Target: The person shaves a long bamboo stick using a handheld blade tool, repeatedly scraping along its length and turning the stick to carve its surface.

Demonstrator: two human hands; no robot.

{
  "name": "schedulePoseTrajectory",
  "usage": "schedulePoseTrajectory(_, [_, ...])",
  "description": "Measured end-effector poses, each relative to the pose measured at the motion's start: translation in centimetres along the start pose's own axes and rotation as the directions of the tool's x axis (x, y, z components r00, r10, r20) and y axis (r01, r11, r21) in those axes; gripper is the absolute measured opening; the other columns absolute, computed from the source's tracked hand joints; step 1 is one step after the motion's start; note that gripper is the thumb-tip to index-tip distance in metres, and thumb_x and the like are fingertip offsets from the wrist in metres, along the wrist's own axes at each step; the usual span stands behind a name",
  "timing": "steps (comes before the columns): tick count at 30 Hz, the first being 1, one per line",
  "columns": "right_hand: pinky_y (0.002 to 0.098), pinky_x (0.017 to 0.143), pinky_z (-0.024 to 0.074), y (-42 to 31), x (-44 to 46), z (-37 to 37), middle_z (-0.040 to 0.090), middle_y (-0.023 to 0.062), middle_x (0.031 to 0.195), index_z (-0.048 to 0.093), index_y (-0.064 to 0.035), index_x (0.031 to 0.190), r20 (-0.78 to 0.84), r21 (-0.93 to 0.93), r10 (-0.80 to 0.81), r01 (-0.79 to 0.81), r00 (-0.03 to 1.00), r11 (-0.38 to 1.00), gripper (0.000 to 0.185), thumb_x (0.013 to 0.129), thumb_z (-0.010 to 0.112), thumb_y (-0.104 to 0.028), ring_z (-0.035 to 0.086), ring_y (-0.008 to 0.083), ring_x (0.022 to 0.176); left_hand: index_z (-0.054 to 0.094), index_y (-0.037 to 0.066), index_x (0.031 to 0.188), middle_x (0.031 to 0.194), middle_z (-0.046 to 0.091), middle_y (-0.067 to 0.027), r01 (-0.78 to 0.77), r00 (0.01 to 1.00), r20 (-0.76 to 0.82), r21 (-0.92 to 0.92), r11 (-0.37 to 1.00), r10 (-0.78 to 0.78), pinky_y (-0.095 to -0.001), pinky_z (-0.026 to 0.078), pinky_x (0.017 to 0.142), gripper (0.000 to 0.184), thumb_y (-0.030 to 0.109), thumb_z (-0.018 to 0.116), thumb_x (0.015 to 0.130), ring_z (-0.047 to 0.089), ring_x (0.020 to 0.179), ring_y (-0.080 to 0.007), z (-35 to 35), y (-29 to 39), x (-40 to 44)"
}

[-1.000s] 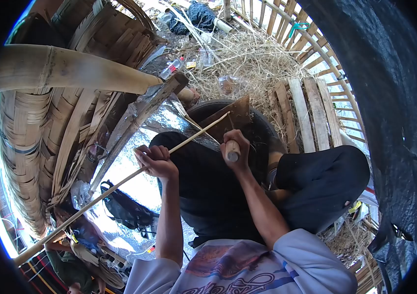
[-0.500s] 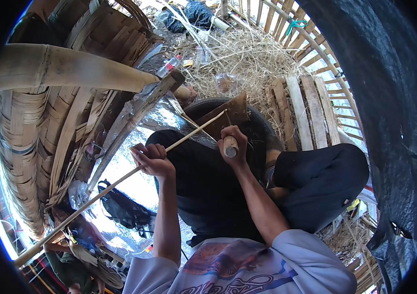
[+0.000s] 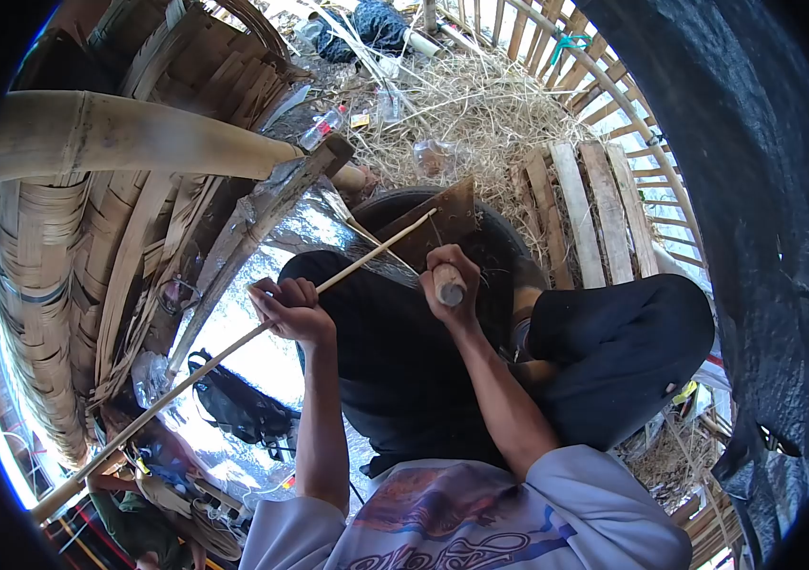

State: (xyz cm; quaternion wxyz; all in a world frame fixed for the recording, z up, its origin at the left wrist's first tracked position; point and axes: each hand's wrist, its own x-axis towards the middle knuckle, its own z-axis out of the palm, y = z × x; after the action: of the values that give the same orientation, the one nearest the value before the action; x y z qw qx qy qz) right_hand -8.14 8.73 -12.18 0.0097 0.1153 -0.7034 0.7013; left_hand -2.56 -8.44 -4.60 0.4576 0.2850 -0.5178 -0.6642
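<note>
My left hand (image 3: 292, 310) is closed around a long, thin bamboo stick (image 3: 205, 370). The stick runs slantwise from the lower left up to a pale tip near the middle. In my right hand (image 3: 450, 290) is the thick wooden handle of a knife (image 3: 449, 285), its butt end facing me. The blade is hard to make out; a thin dark line shows between this hand and the stick's tip. Behind the tip, a flat brown plate (image 3: 459, 203) sits tilted against a round black rim (image 3: 509, 233), possibly a tyre.
A thick bamboo pole (image 3: 157, 136) crosses at upper left, meeting a wooden post (image 3: 271, 214). Woven bamboo (image 3: 48, 313) stands left. Wooden slats (image 3: 580, 214), straw (image 3: 490, 114) and a plastic bottle (image 3: 323, 126) lie ahead. Black sheeting (image 3: 756, 237) hangs right. Another person (image 3: 143, 522) is at lower left.
The view has shifted slightly. The stick's tip lies a little further left; both hands keep their hold and have barely moved.
</note>
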Motion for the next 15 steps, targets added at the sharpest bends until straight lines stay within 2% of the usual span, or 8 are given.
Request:
schedulePoseTrajectory(3, [0.0259, 0.059, 0.0418, 0.4, 0.2, 0.0, 0.051, 0.0042, 0.068, 0.049, -0.0055, 0.075, 0.036, -0.055, -0.059, 0.061, 0.998, 0.997, 0.021, 0.061, 0.058, 0.008, 0.052, 0.0144, 0.061, 0.034, 0.015, 0.076, 0.045, 0.017, 0.0039, -0.01, 0.999, 0.038, 0.006, 1.0, 0.009, -0.0241, 0.013, 0.039, 0.034, 0.041, 0.039, 0.097, 0.012, 0.039, -0.0055, 0.3, 0.0, 0.0])
schedulePoseTrajectory(4, [0.0319, 0.062, 0.0419, 0.2, 0.0, 0.2, 0.051, 0.0052, 0.064, 0.052, -0.0062, 0.072, 0.027, -0.063, -0.048, 0.05, 0.998, 0.997, 0.018, 0.059, 0.064, -0.001, 0.053, 0.0223, 0.064, 0.034, 0.015, 0.076, 0.045, 0.017, 0.004, -0.009, 0.999, 0.032, -0.002, 1.0, 0.009, -0.0241, 0.013, 0.039, 0.034, 0.041, 0.038, 0.098, 0.012, 0.039, -0.0056, 0.4, 0.0, -0.1])
schedulePoseTrajectory(8, [0.0313, 0.062, 0.0423, -0.1, -0.2, 0.5, 0.052, 0.0052, 0.064, 0.052, -0.0061, 0.072, -0.018, -0.001, -0.041, 0.041, 0.999, 0.999, 0.019, 0.058, 0.063, 0.002, 0.053, 0.0223, 0.062, 0.034, 0.014, 0.074, 0.044, 0.02, 0.0041, -0.014, 1.0, -0.004, -0.043, 0.999, 0.014, -0.022, 0.015, 0.035, 0.035, 0.037, 0.035, 0.099, 0.014, 0.036, -0.0041, 0.4, -0.2, 0.0])
schedulePoseTrajectory(11, [0.031, 0.063, 0.0431, 0.6, 0.7, 0.5, 0.052, 0.0051, 0.065, 0.052, -0.0063, 0.071, -0.01, 0.031, -0.022, 0.022, 1.0, 0.999, 0.018, 0.06, 0.062, 0.003, 0.054, 0.0217, 0.062, 0.034, 0.013, 0.075, 0.044, 0.02, 0.004, -0.016, 0.999, 0.048, -0.052, 0.998, 0.019, -0.0218, 0.015, 0.036, 0.035, 0.038, 0.035, 0.099, 0.014, 0.036, -0.0044, 0.5, -0.6, -0.1])
schedulePoseTrajectory(12, [0.0309, 0.063, 0.0434, 0.6, 0.5, 0.9, 0.053, 0.0047, 0.065, 0.052, -0.0065, 0.071, 0.01, 0.09, 0.202, -0.202, 0.979, 0.975, 0.017, 0.06, 0.062, 0.003, 0.055, 0.0217, 0.061, 0.034, 0.013, 0.075, 0.044, 0.02, 0.004, -0.017, 0.999, 0.051, -0.054, 0.998, 0.02, -0.0218, 0.015, 0.036, 0.035, 0.038, 0.035, 0.099, 0.014, 0.036, -0.0044, 0.7, -0.8, -0.2])
schedulePoseTrajectory(13, [0.0309, 0.063, 0.0434, 0.4, 0.2, 1.1, 0.053, 0.0047, 0.065, 0.052, -0.0065, 0.071, 0.008, 0.095, 0.197, -0.197, 0.98, 0.976, 0.017, 0.06, 0.062, 0.003, 0.055, 0.0217, 0.061, 0.034, 0.013, 0.075, 0.045, 0.02, 0.0039, -0.009, 0.999, 0.052, -0.027, 1.0, 0.01, -0.0219, 0.015, 0.036, 0.035, 0.039, 0.035, 0.099, 0.015, 0.036, -0.0046, 1.0, -1.0, -0.3])
schedulePoseTrajectory(15, [0.0305, 0.063, 0.0435, -0.5, -0.1, 1.7, 0.053, 0.0042, 0.065, 0.052, -0.0069, 0.07, 0.012, 0.083, 0.037, -0.038, 0.999, 0.996, 0.019, 0.06, 0.063, 0.004, 0.056, 0.0216, 0.061, 0.034, 0.013, 0.076, 0.045, 0.02, 0.0037, -0.016, 0.999, 0.049, 0.008, 1.0, 0.015, -0.0221, 0.015, 0.036, 0.035, 0.039, 0.035, 0.099, 0.015, 0.036, -0.0048, 1.4, -1.1, 0.2])
